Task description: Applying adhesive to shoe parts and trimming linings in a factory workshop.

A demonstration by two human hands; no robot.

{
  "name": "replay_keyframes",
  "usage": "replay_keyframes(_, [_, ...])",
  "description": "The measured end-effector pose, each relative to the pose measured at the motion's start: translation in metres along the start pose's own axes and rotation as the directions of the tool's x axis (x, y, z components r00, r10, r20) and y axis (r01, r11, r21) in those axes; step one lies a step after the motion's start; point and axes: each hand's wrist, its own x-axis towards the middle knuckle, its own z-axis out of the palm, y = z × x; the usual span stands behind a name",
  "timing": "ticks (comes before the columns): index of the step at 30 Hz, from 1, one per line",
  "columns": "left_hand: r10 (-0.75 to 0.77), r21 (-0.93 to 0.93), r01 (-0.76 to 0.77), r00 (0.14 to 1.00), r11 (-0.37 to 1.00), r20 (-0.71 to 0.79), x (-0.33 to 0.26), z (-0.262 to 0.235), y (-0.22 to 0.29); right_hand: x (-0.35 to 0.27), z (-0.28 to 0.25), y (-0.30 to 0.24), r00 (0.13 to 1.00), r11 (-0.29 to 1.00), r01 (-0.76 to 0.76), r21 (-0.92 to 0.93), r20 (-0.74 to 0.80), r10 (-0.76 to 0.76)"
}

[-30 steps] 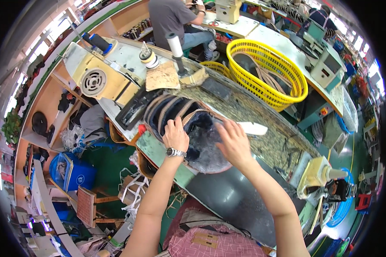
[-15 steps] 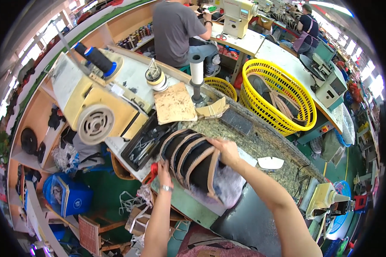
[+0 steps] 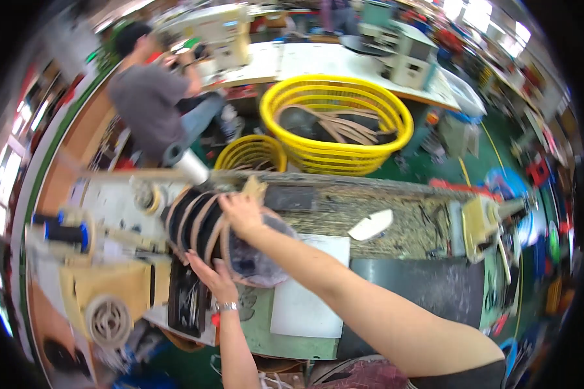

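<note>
A stack of dark curved pieces (image 3: 196, 223) with tan edges and grey fluffy lining lies between my hands at the left part of the bench. My right hand (image 3: 241, 215) reaches across and grips the stack's far side from above. At its near side, my left hand (image 3: 214, 283) presses its fingers against the tan edges, the thumb apart. The stack's left end is beside the white thread cone (image 3: 193, 167). A grey fluffy face (image 3: 256, 256) shows at its right end. The undersides of the pieces are hidden.
A black tool tray (image 3: 188, 311) and a cream sewing machine (image 3: 107, 285) stand at left. White board (image 3: 311, 285) and a black mat (image 3: 415, 305) cover the near bench. Beyond the bench are a large yellow basket (image 3: 337, 152), a smaller one (image 3: 250, 146) and a seated person (image 3: 146, 104).
My view has turned to the right, so the surroundings shift left. Both hands stay on the stack; the left hand now presses nearer its middle, and the right hand lies flatter on top.
</note>
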Motion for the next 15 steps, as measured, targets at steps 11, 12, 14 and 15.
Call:
replay_keyframes(11, [0.371, 0.603, -0.305, 0.928, 0.737, 0.017, -0.009, 0.023, -0.045, -0.29, -0.133, 0.148, 0.987, 0.956, -0.142, 0.258, -0.035, 0.156])
replay_keyframes(12, [0.463, 0.613, -0.372, 0.886, 0.697, 0.013, -0.013, 0.026, -0.011, -0.35, -0.15, 0.166, 0.955, 0.916, -0.294, 0.272, 0.051, 0.291])
replay_keyframes(14, [0.642, 0.495, -0.549, 0.766, 0.674, -0.025, -0.026, 0.009, 0.079, -0.469, -0.199, 0.18, 0.837, 0.821, -0.545, 0.168, 0.06, 0.544])
replay_keyframes(15, [0.68, 0.414, -0.623, 0.733, 0.664, 0.012, -0.038, 0.011, 0.111, -0.521, -0.219, 0.18, 0.745, 0.74, -0.667, 0.094, 0.089, 0.661])
